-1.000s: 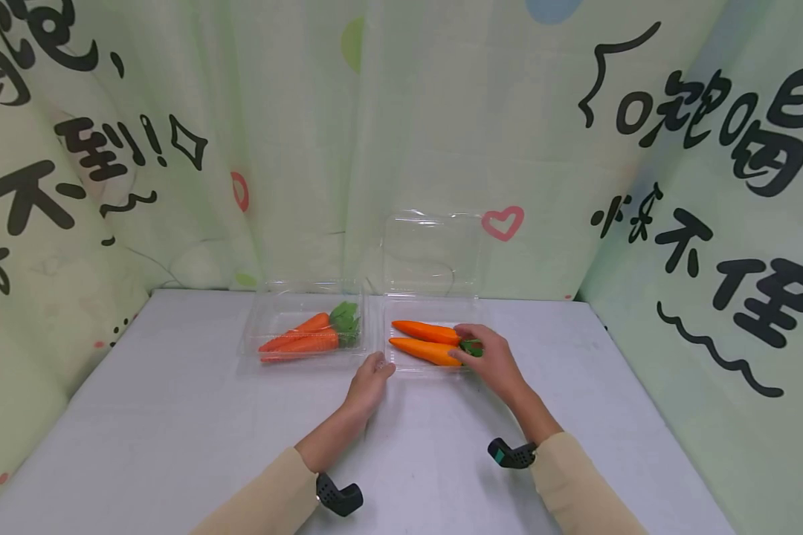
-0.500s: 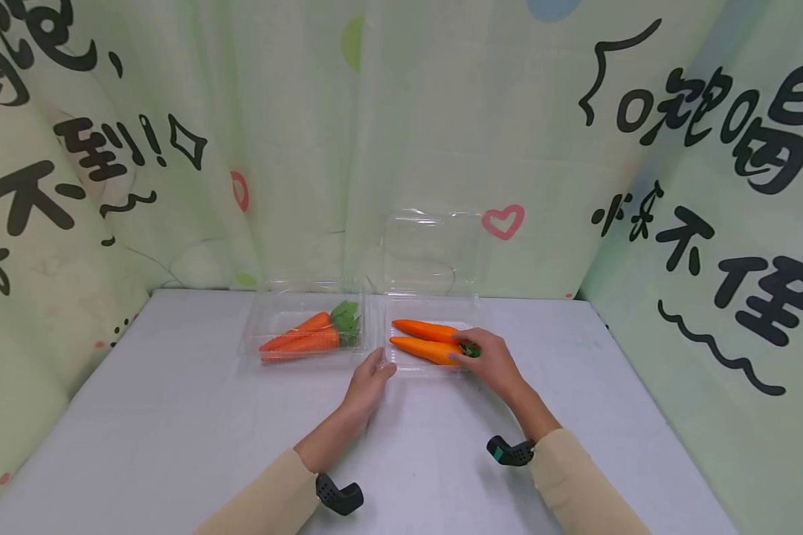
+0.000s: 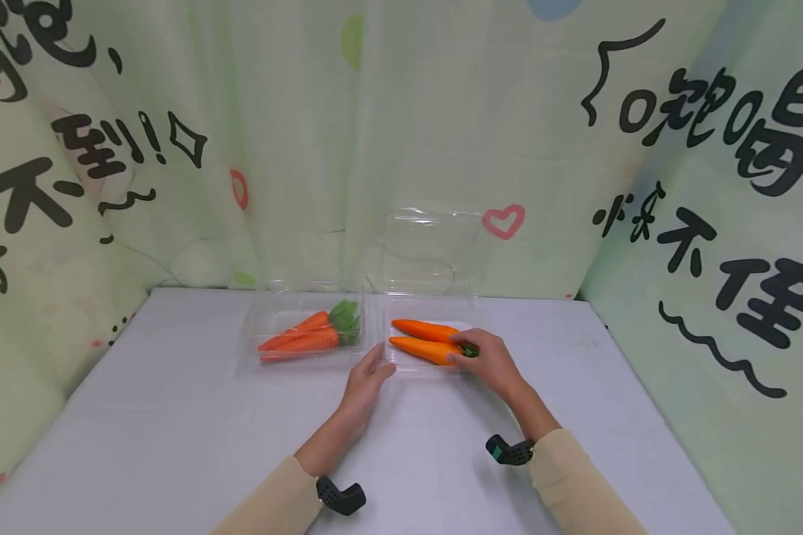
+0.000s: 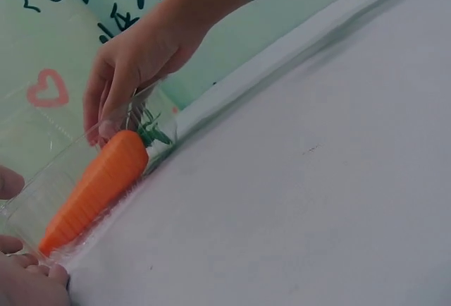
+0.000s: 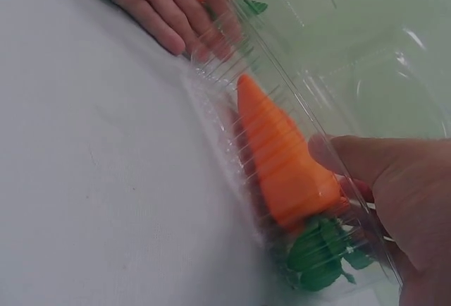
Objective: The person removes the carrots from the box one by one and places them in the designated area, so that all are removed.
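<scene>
Two orange carrots, the far carrot [image 3: 420, 328] and the near carrot [image 3: 416, 348], lie side by side in a clear plastic box [image 5: 211, 119]. Their tips point left and their green tops right; the box's lid [image 3: 418, 253] stands raised behind. My right hand [image 3: 495, 362] reaches in over the right end, thumb on the near carrot and fingers at the far one, pinching across both at the leafy ends. It partly hides the leaves [image 5: 317, 256]. At the front left corner my left hand [image 3: 363, 390] holds the box, thumb and fingers on either side of the corner.
Just left stands another clear box [image 3: 250, 331] with several carrots [image 3: 304, 338] and leafy tops inside. The white tabletop [image 3: 174, 446] ends at a printed curtain [image 3: 294, 148] behind the boxes. Curtain also hangs at both sides.
My right hand has shifted slightly down and left over the carrot tops, covering more leaves. The left hand's fingers have slid slightly farther up beside the box. Carrots and boxes look unmoved.
</scene>
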Demonstrator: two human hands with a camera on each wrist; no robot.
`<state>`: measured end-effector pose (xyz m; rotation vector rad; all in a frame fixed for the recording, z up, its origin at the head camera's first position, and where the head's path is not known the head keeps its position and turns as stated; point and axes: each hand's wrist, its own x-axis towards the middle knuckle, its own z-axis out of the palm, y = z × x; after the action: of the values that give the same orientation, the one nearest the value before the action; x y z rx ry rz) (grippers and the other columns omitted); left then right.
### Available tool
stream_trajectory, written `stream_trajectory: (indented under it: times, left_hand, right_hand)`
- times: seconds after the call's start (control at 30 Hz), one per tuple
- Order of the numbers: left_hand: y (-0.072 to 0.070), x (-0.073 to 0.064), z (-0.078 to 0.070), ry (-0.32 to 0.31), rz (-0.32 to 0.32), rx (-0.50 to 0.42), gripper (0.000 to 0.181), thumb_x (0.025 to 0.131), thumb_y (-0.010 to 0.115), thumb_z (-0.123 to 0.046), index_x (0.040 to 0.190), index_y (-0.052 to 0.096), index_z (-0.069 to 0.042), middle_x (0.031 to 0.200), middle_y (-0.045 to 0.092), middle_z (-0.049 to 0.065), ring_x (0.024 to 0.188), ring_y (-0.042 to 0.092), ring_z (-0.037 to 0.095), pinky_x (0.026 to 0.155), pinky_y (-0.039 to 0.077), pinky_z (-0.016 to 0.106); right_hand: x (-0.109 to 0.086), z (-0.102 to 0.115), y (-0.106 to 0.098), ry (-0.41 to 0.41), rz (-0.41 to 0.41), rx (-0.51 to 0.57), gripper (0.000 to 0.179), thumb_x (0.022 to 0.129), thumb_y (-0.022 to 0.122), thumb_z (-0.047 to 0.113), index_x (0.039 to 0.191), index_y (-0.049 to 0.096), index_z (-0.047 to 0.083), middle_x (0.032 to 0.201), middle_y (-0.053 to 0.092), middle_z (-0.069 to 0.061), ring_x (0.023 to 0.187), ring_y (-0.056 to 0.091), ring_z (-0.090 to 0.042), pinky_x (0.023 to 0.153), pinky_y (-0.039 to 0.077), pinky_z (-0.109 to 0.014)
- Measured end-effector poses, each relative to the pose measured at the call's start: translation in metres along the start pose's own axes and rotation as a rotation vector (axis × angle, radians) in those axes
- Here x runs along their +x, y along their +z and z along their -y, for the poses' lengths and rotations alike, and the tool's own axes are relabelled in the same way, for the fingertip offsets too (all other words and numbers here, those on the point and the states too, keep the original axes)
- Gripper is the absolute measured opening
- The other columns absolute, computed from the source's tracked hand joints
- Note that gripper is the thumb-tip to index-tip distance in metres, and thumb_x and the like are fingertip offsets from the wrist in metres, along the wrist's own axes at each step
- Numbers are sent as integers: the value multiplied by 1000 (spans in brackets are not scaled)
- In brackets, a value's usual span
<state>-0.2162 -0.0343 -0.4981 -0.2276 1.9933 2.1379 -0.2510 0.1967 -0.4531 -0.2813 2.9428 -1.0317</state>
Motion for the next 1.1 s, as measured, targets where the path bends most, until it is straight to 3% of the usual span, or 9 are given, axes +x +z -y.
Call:
stream_trajectory:
  times: [0.23,0.6,1.1]
  left_hand:
    - [3,-2,3,41,25,-72,61,94,58,-19,150,36,-15,158,33,6,148,27,26,120,26,45]
    - [0,0,9,48,21,-81,60,93,60,-19,149,38,-18,158,33,3,147,29,23,116,34,42]
    - [-4,-2,9,64,28,-86,60,93,60,-20,149,38,-17,158,33,4,147,30,23,114,36,42]
  right_hand:
    - [-3,-2,-4,26,16,-5,38,84,75,22,120,68,11,125,64,-11,117,56,-30,105,46,-49]
    - [1,1,-4,64,74,-10,41,85,74,22,124,66,11,128,63,-12,118,56,-30,104,47,-48]
    - [7,7,-3,108,120,-7,41,86,73,21,125,65,12,129,61,-10,114,55,-27,104,47,-47]
